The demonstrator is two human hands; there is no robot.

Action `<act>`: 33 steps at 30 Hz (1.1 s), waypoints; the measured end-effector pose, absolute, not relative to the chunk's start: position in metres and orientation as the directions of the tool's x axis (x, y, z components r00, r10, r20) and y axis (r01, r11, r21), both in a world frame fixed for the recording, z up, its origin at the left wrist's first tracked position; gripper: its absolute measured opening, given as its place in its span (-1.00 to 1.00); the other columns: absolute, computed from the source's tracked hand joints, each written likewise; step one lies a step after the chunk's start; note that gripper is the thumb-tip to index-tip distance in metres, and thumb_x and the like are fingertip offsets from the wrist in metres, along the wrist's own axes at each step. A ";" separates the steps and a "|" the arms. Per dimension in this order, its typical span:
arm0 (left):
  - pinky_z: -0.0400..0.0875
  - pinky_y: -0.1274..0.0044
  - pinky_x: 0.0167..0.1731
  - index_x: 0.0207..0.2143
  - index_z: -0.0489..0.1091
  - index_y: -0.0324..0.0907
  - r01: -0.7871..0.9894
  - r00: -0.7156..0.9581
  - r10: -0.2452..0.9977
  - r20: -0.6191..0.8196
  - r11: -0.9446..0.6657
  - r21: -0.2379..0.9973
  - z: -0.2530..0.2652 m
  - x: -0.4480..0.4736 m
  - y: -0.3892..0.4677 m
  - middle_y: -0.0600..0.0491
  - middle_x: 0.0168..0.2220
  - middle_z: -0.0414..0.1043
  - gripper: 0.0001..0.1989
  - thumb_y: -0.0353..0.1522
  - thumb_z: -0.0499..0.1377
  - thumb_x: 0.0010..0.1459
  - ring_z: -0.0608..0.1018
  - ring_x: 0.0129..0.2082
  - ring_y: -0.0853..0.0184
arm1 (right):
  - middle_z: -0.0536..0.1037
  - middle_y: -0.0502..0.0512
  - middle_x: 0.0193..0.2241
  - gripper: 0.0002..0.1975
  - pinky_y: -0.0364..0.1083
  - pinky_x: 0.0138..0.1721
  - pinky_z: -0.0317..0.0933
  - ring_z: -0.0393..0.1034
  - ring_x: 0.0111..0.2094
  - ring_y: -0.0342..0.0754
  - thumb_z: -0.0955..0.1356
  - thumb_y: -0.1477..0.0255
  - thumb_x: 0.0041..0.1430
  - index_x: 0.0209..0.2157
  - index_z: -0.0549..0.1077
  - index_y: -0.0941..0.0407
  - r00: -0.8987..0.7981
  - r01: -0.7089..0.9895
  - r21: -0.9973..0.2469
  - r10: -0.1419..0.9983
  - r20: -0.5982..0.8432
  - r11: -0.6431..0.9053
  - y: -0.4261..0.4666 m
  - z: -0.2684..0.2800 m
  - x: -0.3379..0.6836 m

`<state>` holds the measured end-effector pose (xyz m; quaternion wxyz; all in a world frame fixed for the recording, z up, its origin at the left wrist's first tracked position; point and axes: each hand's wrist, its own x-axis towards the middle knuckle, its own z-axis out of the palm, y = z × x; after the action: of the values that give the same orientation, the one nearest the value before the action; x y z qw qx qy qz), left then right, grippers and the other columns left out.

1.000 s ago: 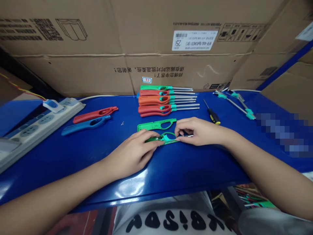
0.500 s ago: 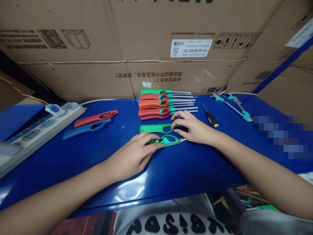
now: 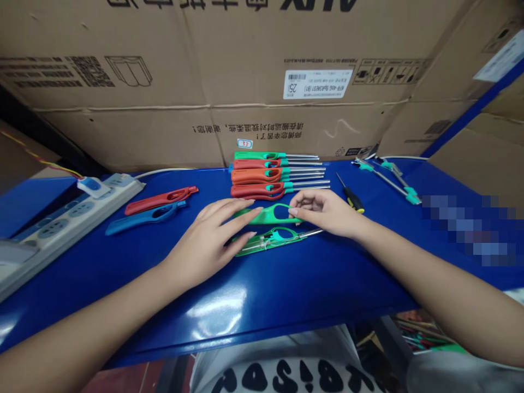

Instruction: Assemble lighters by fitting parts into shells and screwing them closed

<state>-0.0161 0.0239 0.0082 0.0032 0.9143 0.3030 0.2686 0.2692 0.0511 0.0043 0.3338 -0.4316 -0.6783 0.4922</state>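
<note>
Left of our left hand lies a curved blue plastic handle shell. The hand spreads over the left end of a green plastic cover with a looped end; whether it grips, we cannot tell. The cover lies between our hands, long axis left to right, loop pointing right. Just nearer us, by the left thumb, a green plastic shell half with parts inside lies alongside, its silver metal tube pointing right. Our right hand pinches the loop's right end, beside a black-and-yellow screwdriver.
</note>
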 end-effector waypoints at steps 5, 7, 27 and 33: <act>0.51 0.28 0.03 0.17 0.40 -0.23 0.516 0.685 0.550 0.479 -0.829 0.214 0.003 -0.017 0.024 -0.14 0.05 0.51 -0.65 -0.35 0.15 0.38 0.54 0.03 0.16 | 0.57 0.05 -0.37 -0.70 -0.10 -0.26 0.36 0.46 -0.37 -0.14 0.46 0.24 0.14 -0.20 0.50 0.16 -0.499 0.204 -0.975 0.866 -0.029 0.084 0.050 0.005 0.270; 0.54 0.34 -0.03 0.14 0.42 -0.25 0.499 0.696 0.545 0.469 -0.835 0.230 0.003 -0.017 0.021 -0.13 0.00 0.53 -0.67 -0.34 0.15 0.38 0.57 -0.03 0.19 | 0.56 0.05 -0.35 -0.68 -0.11 -0.28 0.35 0.45 -0.36 -0.14 0.42 0.25 0.21 -0.10 0.51 0.17 -0.531 0.255 -0.949 0.847 0.022 0.184 0.047 0.005 0.271; 0.54 0.36 -0.12 0.06 0.51 -0.21 0.535 0.770 0.581 0.266 -0.814 0.227 0.009 -0.013 0.013 -0.06 -0.12 0.61 -0.69 -0.28 0.13 0.39 0.60 -0.13 0.19 | 0.44 0.15 -0.09 -0.68 0.01 0.01 0.32 0.39 -0.06 -0.01 0.45 0.31 0.21 -0.03 0.49 0.11 -0.735 0.428 -0.589 0.643 0.215 0.686 0.039 0.001 0.264; 0.53 0.37 -0.11 0.04 0.52 -0.19 0.568 0.756 0.613 0.230 -0.788 0.237 0.008 -0.014 0.013 -0.06 -0.11 0.57 -0.70 -0.26 0.15 0.38 0.58 -0.11 0.19 | 0.47 0.17 -0.08 -0.66 0.07 0.03 0.30 0.39 -0.03 0.04 0.45 0.28 0.21 -0.01 0.49 0.10 -0.741 0.471 -0.530 0.643 0.196 0.705 0.041 -0.001 0.264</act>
<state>-0.0136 0.0131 0.0078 0.0763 0.9339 0.3162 0.1487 0.2637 0.0408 -0.0011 0.1867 -0.3080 -0.9042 0.2296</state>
